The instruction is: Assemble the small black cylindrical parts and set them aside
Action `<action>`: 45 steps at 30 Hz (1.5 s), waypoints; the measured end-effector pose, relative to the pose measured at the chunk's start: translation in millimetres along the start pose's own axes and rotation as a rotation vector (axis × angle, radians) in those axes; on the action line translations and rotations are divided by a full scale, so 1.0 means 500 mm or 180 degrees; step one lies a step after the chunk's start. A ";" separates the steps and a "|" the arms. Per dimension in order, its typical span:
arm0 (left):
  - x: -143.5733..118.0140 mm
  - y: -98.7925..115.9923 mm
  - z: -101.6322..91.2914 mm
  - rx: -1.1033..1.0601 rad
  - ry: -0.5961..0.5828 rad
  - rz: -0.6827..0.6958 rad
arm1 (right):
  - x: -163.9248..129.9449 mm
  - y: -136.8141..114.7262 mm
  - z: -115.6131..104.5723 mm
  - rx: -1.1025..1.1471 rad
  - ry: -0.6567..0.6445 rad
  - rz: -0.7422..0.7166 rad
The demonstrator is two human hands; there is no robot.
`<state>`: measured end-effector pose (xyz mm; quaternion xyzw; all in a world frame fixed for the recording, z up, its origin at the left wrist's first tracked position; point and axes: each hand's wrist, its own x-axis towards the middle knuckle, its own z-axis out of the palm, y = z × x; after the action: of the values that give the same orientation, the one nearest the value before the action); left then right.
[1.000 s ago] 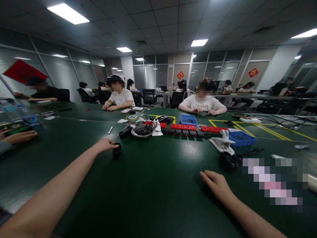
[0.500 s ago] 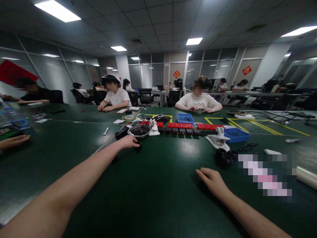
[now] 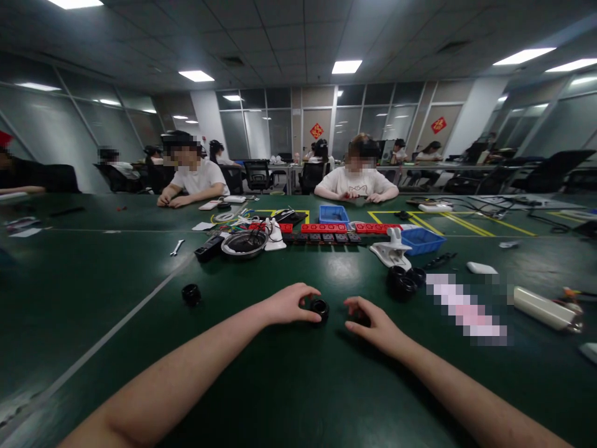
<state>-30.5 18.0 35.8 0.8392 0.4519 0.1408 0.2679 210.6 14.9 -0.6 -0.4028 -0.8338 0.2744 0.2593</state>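
My left hand (image 3: 293, 303) reaches to the middle of the table, its thumb and fingers around a small black ring-shaped part (image 3: 319, 308) with a round opening facing up. The thumb overlaps the near side of the part; the index finger is at its far side. Just to the right, my right hand (image 3: 373, 323) is half curled, thumb and fingers apart with nothing visible between them. Another black round part (image 3: 191, 294) lies alone at the left. Several similar black parts (image 3: 402, 283) stand in a cluster beyond my right hand.
Farther off are a round metal-rimmed dish (image 3: 244, 244), a black box (image 3: 209, 247), red strips (image 3: 324, 228), white clip stands (image 3: 392, 250) and blue trays (image 3: 422, 240). A wrench (image 3: 177, 247) lies left, a cream cylinder (image 3: 545, 309) right. Co-workers sit across the table.
My left hand has moved right and nearer with the black ring-shaped part, uncovering the other one at left. My right hand has opened its fingers toward it. The view has swung right.
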 end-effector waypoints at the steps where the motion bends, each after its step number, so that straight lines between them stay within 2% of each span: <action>1: -0.002 -0.007 0.007 -0.0047 0.0100 -0.0013 | 0.004 0.001 0.000 0.0059 -0.0079 0.0001; 4: -0.007 -0.024 0.024 -0.0223 0.0350 0.0042 | 0.023 -0.002 0.002 0.0050 -0.0357 -0.0030; 8: -0.008 -0.025 0.039 -0.0396 0.0645 0.0303 | 0.065 -0.018 0.016 -0.0244 -0.0602 -0.0315; 12: -0.006 -0.019 0.047 -0.0384 0.0745 0.0517 | 0.102 -0.026 0.030 -0.0407 -0.0857 -0.0551; 15: -0.005 -0.019 0.054 -0.0444 0.0772 0.0467 | 0.112 -0.020 0.036 -0.0311 -0.0936 -0.0620; 20: -0.002 -0.017 0.070 -0.0476 0.0968 0.0279 | 0.107 -0.012 0.047 -0.0454 -0.0699 -0.0382; 27: -0.001 -0.009 0.093 -0.0404 0.1460 -0.0469 | 0.095 -0.023 0.091 -0.1222 0.0006 -0.0039; 31: 0.002 -0.010 0.098 -0.0239 0.1601 -0.0627 | 0.093 -0.040 0.104 -0.1511 0.0126 0.0118; 34: 0.005 -0.012 0.097 -0.0183 0.1558 -0.0707 | 0.091 -0.050 0.104 -0.1660 0.0139 0.0183; 38: 0.001 -0.015 0.091 -0.0257 0.1444 -0.0404 | 0.087 -0.049 0.093 -0.1549 0.0035 0.0095; 42: -0.007 -0.018 0.080 -0.0429 0.1346 0.0104 | 0.087 -0.039 0.072 -0.1083 -0.0281 -0.0171; 45: -0.009 -0.019 0.072 -0.0573 0.1204 0.0278 | 0.090 -0.036 0.053 -0.0792 -0.0543 -0.0361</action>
<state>-22.4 7.1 1.0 0.7893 0.4429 0.3470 0.2459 159.7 35.6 1.9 -0.3594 -0.9017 0.1872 0.1508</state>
